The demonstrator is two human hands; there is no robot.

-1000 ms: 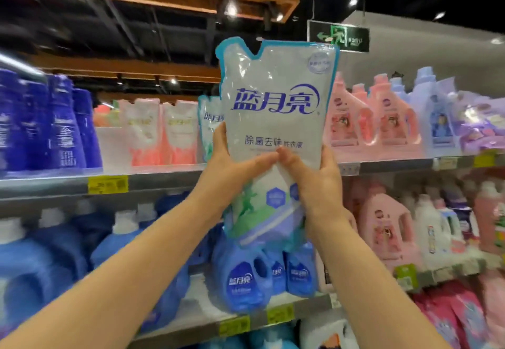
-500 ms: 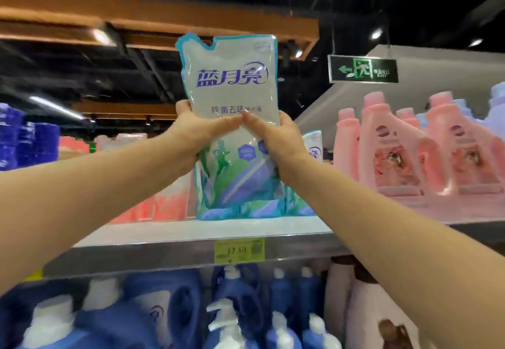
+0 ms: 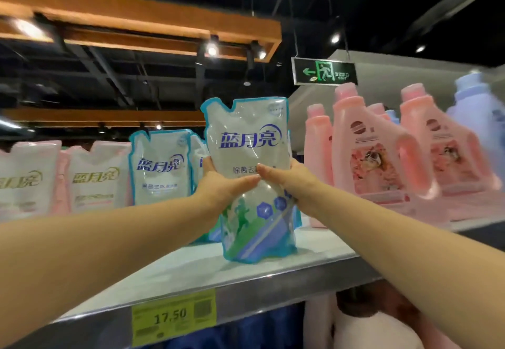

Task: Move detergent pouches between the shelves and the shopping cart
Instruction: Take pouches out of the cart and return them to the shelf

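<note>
A white detergent pouch [image 3: 250, 140] with a blue rim and blue lettering stands upright on the top shelf [image 3: 191, 272], its base touching the shelf surface. My left hand [image 3: 221, 184] grips its left side and my right hand [image 3: 289, 182] grips its right side, thumbs meeting across the front. Behind it to the left stands another blue-rimmed pouch [image 3: 161, 168], with more of them partly hidden behind the held one. The shopping cart is out of sight.
Pink-rimmed pouches [image 3: 95, 176] line the shelf at the left. Pink bottles [image 3: 366, 151] and a lilac bottle [image 3: 481, 108] stand at the right. A yellow price tag [image 3: 173, 317] marks the shelf's front edge. Blue and white bottles sit below.
Both hands have lowered the pouch from high in the air down onto the top shelf, in front of the other blue-rimmed pouches. The view has moved closer to the shelf.
</note>
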